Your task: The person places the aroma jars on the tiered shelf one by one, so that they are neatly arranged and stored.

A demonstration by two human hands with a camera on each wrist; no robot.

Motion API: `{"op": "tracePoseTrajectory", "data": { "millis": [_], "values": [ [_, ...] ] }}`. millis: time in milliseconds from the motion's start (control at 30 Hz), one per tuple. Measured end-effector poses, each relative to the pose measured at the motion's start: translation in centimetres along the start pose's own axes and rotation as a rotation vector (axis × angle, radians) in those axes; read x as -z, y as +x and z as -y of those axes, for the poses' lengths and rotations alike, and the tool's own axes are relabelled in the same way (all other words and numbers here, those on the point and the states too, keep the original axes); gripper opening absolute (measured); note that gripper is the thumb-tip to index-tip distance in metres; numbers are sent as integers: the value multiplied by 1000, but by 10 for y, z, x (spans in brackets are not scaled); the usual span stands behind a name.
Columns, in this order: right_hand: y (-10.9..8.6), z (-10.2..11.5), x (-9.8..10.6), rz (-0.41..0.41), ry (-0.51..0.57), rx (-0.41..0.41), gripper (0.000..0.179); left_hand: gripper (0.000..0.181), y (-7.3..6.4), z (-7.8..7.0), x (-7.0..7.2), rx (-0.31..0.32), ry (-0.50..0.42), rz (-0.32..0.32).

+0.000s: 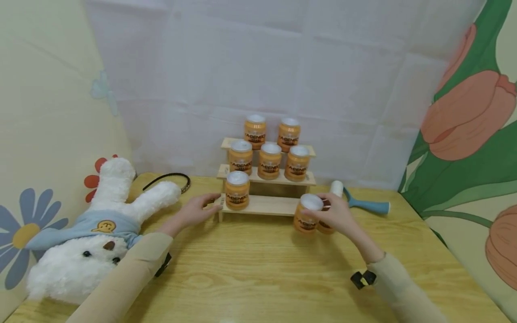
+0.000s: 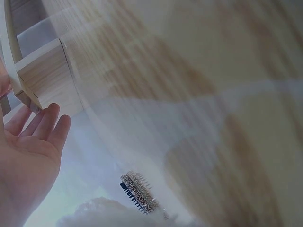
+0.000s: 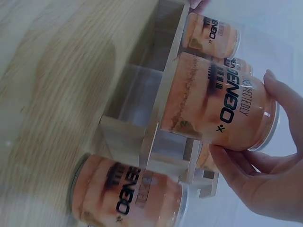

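My right hand grips an orange jar with a pale lid and dark lettering, thumb on one side and fingers on the other. In the right wrist view this jar is at the right end of the lowest step. Another jar stands on the table just beside it, partly behind my hand. My left hand is at the left end of the wooden step rack; in the left wrist view its extended fingers touch the rack's end. One jar stands on the lowest step's left.
Three jars stand on the middle step and two on the top. To the right lies a lint roller with a blue handle. A white plush toy and a black headband lie on the left.
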State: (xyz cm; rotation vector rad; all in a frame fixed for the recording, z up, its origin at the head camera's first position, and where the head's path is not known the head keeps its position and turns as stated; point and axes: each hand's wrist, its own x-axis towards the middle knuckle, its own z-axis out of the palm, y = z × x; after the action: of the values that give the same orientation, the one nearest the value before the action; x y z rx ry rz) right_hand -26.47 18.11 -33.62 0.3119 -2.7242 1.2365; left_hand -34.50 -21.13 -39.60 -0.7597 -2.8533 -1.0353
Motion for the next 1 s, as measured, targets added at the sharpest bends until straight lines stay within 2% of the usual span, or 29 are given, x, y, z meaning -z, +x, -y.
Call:
{"op": "tracePoseTrajectory", "data": {
  "millis": [200, 500, 667, 767, 1000],
  "values": [
    [12, 12, -12, -12, 16, -7, 70, 60, -1, 0, 0, -12, 13, -8],
    [33, 23, -29, -9, 122, 93, 58, 59, 0, 1, -1, -26, 23, -10],
    [41, 29, -40, -12, 149, 70, 64, 60, 1, 1, -2, -19, 14, -2],
    [43, 31, -47, -19, 133, 51, 66, 60, 1, 1, -4, -19, 9, 1],
    [50, 37, -60, -22, 85, 78, 70, 59, -1, -3, -1, 9, -4, 5]
  ]
}}
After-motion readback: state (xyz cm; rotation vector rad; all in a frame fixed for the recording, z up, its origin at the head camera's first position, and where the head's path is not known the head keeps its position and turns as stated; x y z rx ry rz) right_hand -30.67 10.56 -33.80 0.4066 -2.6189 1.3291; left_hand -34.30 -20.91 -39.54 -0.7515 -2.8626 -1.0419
